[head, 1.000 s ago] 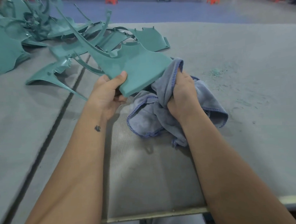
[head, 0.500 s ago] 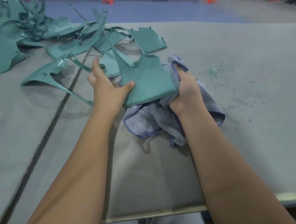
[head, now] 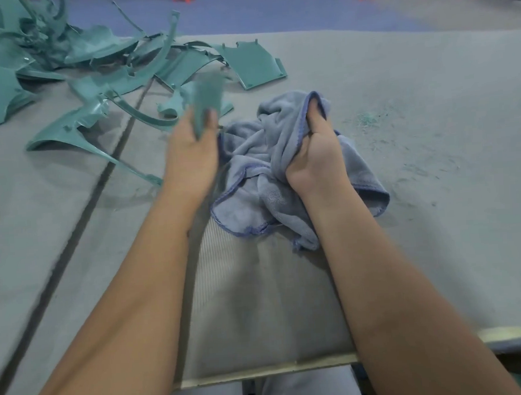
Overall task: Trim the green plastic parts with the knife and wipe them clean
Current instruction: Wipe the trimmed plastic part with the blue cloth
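Left hand point(head: 189, 152) and its green part point(head: 207, 99) motion-blurred; right fingers buried in cloth point(head: 281, 153); pile point(head: 16, 59) cut off at left edge.

Worktop point(head: 435, 186): grey felt-like cover w/ a dark seam running diagonally, left of the left hand point(head: 189, 159). Pale wood edge strip at the near side. Ribbed patch of cover btwn the forearms. Blue-grey cloth point(head: 253, 197) lies bunched on it under and beside the right hand point(head: 314, 157). Pile of green plastic parts point(head: 62, 72) beyond and left of the left hand; one flat green panel point(head: 254, 65) just beyond the cloth. Green shavings point(head: 367, 119) scattered right of the right hand.
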A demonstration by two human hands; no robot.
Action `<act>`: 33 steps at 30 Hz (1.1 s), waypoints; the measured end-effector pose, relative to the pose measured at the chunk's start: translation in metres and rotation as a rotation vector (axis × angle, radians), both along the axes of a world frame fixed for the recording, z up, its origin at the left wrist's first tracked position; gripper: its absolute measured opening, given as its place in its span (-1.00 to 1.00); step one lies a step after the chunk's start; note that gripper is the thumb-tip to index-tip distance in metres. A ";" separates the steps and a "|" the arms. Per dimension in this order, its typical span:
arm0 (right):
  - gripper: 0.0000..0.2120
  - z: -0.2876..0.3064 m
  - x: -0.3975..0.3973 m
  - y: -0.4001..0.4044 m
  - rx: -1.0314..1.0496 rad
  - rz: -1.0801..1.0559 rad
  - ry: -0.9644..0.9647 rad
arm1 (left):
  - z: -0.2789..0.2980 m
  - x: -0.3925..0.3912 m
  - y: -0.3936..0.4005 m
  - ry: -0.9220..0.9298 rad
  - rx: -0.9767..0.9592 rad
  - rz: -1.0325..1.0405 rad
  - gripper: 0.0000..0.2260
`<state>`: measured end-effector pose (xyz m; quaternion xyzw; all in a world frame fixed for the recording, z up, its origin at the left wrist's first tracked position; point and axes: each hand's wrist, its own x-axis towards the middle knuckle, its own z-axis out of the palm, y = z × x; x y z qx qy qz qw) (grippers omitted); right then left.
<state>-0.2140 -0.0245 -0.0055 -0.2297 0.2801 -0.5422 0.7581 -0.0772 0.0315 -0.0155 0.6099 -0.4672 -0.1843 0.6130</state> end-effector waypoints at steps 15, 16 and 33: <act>-0.91 -0.014 0.025 0.015 -0.533 -0.030 0.554 | 0.007 -0.022 -0.006 1.027 -0.122 -0.314 -0.67; -0.89 -0.013 0.025 0.013 -0.499 -0.086 0.570 | 0.007 -0.020 -0.006 0.993 -0.138 -0.321 -0.69; -0.70 0.006 -0.011 -0.011 0.051 -0.295 0.460 | 0.003 0.023 0.008 0.656 0.109 -0.639 -0.64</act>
